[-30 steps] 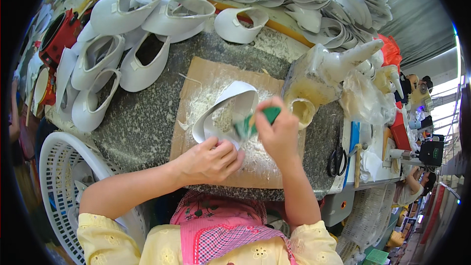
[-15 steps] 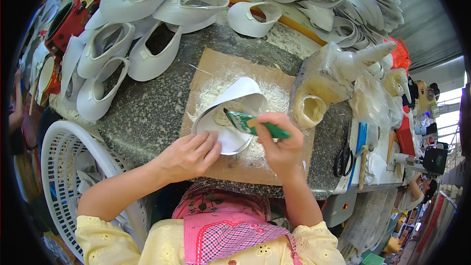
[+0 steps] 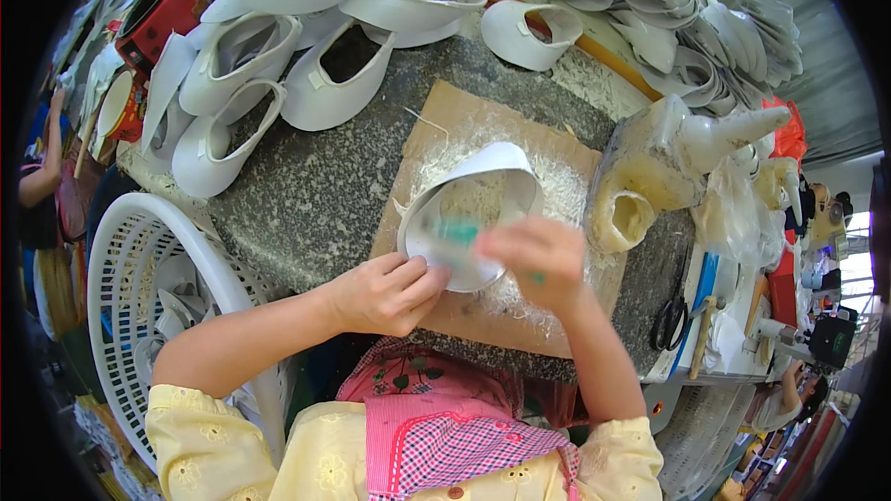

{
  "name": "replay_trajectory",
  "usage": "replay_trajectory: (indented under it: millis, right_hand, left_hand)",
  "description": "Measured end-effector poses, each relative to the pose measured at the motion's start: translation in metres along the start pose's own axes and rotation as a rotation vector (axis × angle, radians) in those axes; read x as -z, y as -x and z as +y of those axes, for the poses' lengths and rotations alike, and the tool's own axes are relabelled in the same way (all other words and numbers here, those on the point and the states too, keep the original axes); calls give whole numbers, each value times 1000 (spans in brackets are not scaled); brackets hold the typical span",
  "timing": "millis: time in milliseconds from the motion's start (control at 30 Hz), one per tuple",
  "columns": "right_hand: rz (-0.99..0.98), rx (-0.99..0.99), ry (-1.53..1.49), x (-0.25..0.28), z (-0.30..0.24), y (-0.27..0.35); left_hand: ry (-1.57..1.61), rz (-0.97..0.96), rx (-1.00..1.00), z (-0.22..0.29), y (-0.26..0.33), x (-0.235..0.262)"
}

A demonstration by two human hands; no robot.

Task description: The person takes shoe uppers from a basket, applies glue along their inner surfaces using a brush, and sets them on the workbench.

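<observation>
A white shoe upper (image 3: 501,158), curved into an open loop, stands on a sheet of brown cardboard (image 3: 478,107) caked with pale residue. My left hand (image 3: 394,294) pinches the near left edge of the upper between thumb and fingers. Closed round a green-handled brush (image 3: 457,230), my right hand (image 3: 536,262) is at the upper's right side, with the brush reaching inside the loop. Motion smears both the brush and the right fingers, so I cannot tell whether the bristles touch the upper.
Right of the cardboard stands a crusted plastic jug (image 3: 640,162) with a wide mouth. Black-handled scissors (image 3: 668,323) lie beyond it. Finished-looking white uppers (image 3: 339,93) crowd the back left, with stacked ones (image 3: 640,0) behind. A white basket (image 3: 176,218) sits at the left.
The view has shifted, so the table things appear farther right. My right hand has turned and the brush has swept lower inside the upper. My left hand still grips the edge.
</observation>
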State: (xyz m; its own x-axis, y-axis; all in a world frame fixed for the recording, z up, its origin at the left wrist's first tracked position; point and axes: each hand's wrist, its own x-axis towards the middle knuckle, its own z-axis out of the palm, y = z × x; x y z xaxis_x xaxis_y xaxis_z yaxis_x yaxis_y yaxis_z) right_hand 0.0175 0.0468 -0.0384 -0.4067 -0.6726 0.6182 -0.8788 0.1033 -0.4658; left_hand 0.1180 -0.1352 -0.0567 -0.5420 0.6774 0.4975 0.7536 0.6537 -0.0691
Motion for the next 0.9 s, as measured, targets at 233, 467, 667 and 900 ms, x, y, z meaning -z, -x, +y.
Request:
replay_trajectory:
  millis: [233,467,667,900]
  right_hand:
    - [-374,-31,-214,27,-3,-16]
    - [-360,118,-148,21,-7,-22]
    - [-148,-67,-212,30,1,-26]
    - [70,-603,-923,70,0,33]
  left_hand:
    - [1,88,5,5,3,-6]
    - [2,27,-71,8,0,-5]
    - [-58,44,-88,2,-5,-4]
    - [281,82,434,-15,-20,15]
